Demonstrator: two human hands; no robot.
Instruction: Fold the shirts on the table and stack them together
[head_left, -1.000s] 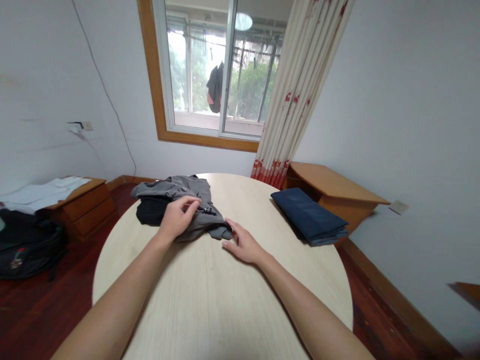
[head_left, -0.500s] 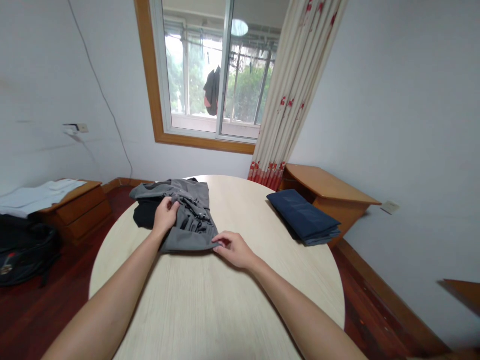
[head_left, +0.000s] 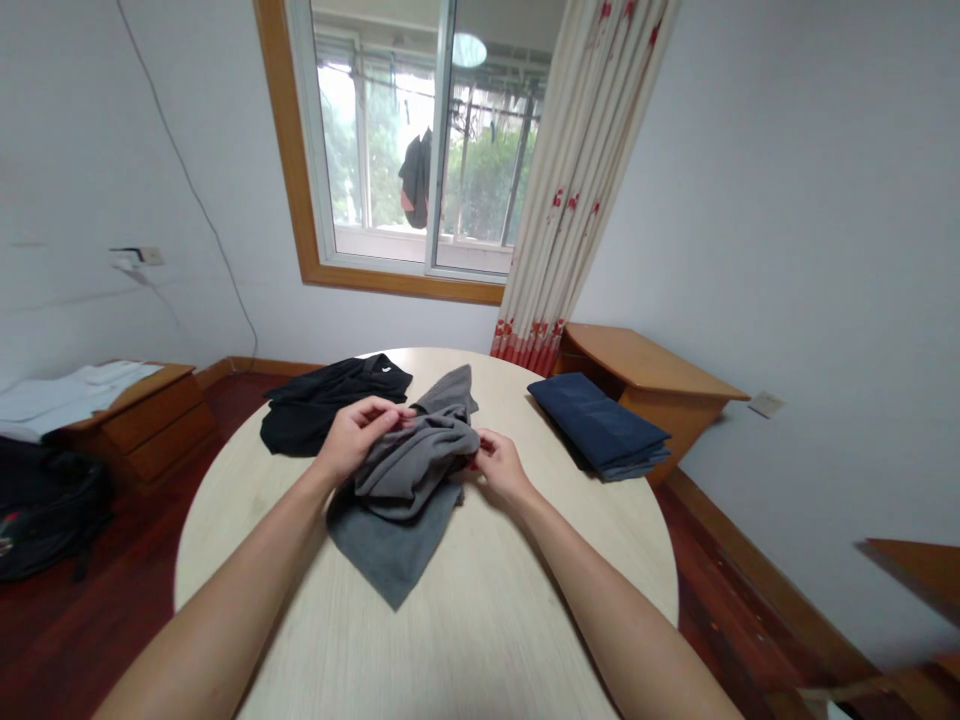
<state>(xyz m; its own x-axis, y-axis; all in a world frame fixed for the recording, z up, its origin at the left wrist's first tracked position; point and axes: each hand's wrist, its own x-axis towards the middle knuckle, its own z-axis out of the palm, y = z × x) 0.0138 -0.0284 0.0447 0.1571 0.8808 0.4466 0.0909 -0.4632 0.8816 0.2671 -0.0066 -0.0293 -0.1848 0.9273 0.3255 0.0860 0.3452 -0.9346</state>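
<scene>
A crumpled grey garment [head_left: 412, 470] lies bunched in the middle of the round table, one corner spread flat toward me; its exact kind does not show. My left hand [head_left: 360, 435] pinches the cloth along its upper left side. On the opposite side, my right hand [head_left: 501, 464] grips the garment's right edge, its fingertips partly hidden by the folds. Just beyond my left hand rests a loosely heaped black garment [head_left: 315, 405]. To the right sits a neat stack of folded dark blue clothes [head_left: 596, 425].
The pale round table [head_left: 360, 660] fills the foreground. A wooden desk [head_left: 652, 365] stands behind it at the right, beside a curtain [head_left: 551, 190]. At left are a drawer cabinet [head_left: 154, 430] with papers [head_left: 75, 385] on it and a black backpack [head_left: 56, 510] on the floor.
The grey garment has been pulled rightward and toward me off the black one, which now shows fully. Both hands have moved right with it, and its cloth is more bunched.
</scene>
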